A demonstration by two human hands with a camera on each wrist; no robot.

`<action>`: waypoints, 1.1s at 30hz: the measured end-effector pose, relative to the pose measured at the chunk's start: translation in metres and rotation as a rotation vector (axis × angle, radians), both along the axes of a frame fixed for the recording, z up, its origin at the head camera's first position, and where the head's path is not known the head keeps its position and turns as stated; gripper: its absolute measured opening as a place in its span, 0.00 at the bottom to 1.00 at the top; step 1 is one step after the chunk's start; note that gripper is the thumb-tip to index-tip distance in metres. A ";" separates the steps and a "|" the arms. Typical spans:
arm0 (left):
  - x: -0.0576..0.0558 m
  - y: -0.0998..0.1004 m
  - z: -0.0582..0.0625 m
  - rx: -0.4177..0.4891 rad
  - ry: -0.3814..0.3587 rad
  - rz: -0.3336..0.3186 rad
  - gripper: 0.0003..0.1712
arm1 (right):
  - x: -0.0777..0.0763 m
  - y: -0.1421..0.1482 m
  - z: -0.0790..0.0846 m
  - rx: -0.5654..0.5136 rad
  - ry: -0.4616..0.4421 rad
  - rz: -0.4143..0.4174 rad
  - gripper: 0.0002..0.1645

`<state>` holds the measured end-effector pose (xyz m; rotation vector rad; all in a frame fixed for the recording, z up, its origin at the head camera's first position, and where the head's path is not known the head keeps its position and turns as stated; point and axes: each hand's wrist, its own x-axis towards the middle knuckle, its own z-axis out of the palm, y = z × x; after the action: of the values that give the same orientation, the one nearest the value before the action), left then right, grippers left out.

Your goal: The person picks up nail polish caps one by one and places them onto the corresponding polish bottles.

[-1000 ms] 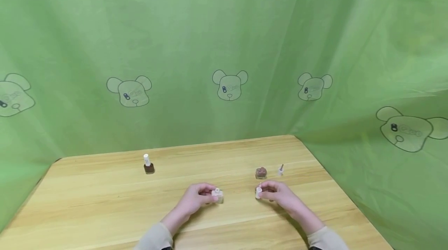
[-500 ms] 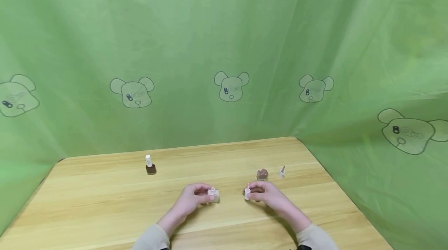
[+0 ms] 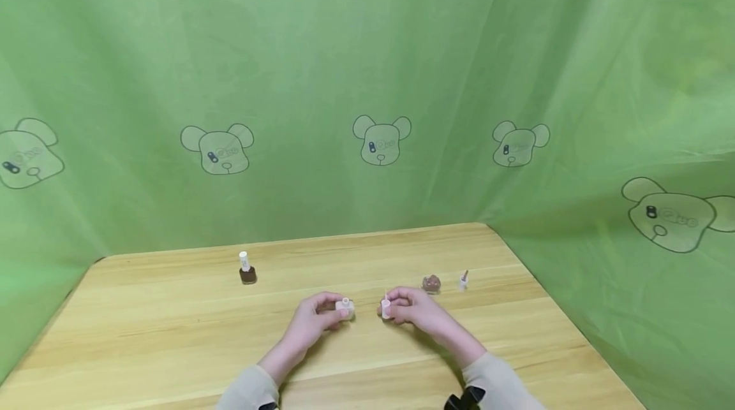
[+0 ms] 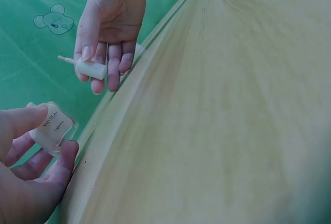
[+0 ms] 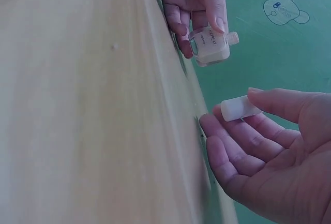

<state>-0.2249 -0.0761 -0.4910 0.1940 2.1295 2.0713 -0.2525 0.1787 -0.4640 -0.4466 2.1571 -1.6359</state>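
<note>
My left hand grips a small uncapped nail polish bottle with whitish contents, its neck bare and upright in the head view. Between the thumb and fingers of my right hand is a white nail polish cap, its brush pointing up and away from the palm. A short gap separates the cap from the bottle, both held near the middle of the table. In the right wrist view the thumb hides the brush end of the cap.
Beyond my right hand stands an uncapped pinkish-brown nail polish bottle; its white cap stands beside it, brush up. A capped dark nail polish bottle is at the back left. Green curtains border the wooden table.
My right hand has moved left with the cap, narrowing the gap to the bottle. My left hand has shifted slightly left and away from me, still holding the bottle.
</note>
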 end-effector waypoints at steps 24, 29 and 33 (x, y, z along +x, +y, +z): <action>-0.001 0.002 -0.005 -0.026 0.008 0.030 0.23 | -0.009 -0.016 0.006 0.086 0.054 -0.021 0.21; 0.000 0.003 -0.005 -0.030 0.021 0.024 0.23 | -0.008 -0.017 0.007 0.110 0.076 -0.020 0.20; 0.000 0.003 -0.006 -0.050 0.028 0.025 0.23 | -0.006 -0.018 0.008 0.134 0.109 -0.012 0.18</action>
<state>-0.2244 -0.0729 -0.4968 0.1925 2.2085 2.0382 -0.2584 0.1606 -0.4564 -0.4934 2.3362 -1.4924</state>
